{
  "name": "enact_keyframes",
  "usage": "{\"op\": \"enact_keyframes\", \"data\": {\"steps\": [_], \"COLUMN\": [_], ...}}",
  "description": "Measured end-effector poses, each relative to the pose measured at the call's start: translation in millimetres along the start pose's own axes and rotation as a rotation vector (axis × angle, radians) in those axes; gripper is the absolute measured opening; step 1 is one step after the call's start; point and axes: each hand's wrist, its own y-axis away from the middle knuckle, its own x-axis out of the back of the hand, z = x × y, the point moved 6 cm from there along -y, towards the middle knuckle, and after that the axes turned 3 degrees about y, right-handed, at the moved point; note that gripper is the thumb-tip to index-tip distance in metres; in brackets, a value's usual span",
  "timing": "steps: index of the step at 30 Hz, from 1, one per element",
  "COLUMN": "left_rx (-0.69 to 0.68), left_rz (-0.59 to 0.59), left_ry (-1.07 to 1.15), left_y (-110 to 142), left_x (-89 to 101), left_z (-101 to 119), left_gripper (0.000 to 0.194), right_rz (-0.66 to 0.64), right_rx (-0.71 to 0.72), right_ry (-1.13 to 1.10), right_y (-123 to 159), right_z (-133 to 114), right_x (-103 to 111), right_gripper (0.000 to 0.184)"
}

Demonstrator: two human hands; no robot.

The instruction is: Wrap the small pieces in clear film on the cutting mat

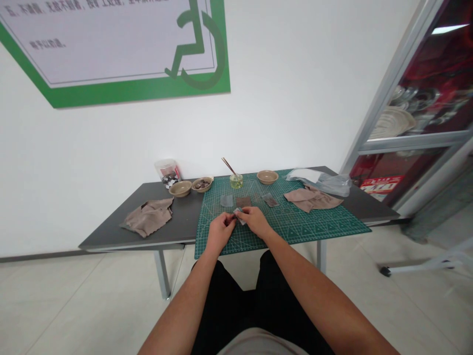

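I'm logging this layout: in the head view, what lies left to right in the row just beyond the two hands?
Translucent pale flat rectangle, brown flat rectangle, tilted grey-brown flat piece, crumpled brown cloth.

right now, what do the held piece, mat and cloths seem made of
Held piece: maybe plastic film or paper; pale, thin-looking, too small to settle.
Mat: likely matt plastic or rubber, by its dull printed surface.
Cloths: soft, dull fabric, by the folds.
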Motion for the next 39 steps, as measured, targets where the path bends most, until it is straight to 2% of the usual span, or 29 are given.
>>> {"op": "enact_keyframes", "data": {"steps": [5,9,14,19,24,29,35,39], "left_rx": [0.023,0.0,0.029,0.022,0.03,0.034,0.052,0.083], "left_rz": [0.024,0.001,0.016,-0.011,0.01,0.008,0.051,0.067], "left_ry": [0.02,-0.002,0.028,0.028,0.038,0.086,0.171,0.302], "left_y": [0,-1,-1,-1,-2,-3,-4,-7], "left_x": [0.9,0.4,2.2,0.2,1.0,-0.1,3.3,3.8], "left_z": [-3,1,1,-1,-4,-5,-6,-12], "left_gripper": [0.015,0.015,0.017,0.017,0.019,0.017,0.015,0.016], "right_rz": [-0.115,-0.051,-0.13,-0.048,-0.126,-0.021,0.124,0.102], "right_rx": [-0.008,-0.034,-0.033,-0.053,-0.041,-0.082,-0.161,-0.179], "right_ry": [-0.171,-0.113,-0.249,-0.187,-0.269,-0.258,-0.46,-0.545], "right_y": [1,0,1,0,2,-1,-5,-1], "right_z": [1,3,2,4,-1,7,15,8], "right_x": [-6,-2,-8,-4,-7,-5,-1,0], "right_gripper": [0.034,0.034,0.034,0.032,0.033,0.029,0.03,0.031]}}
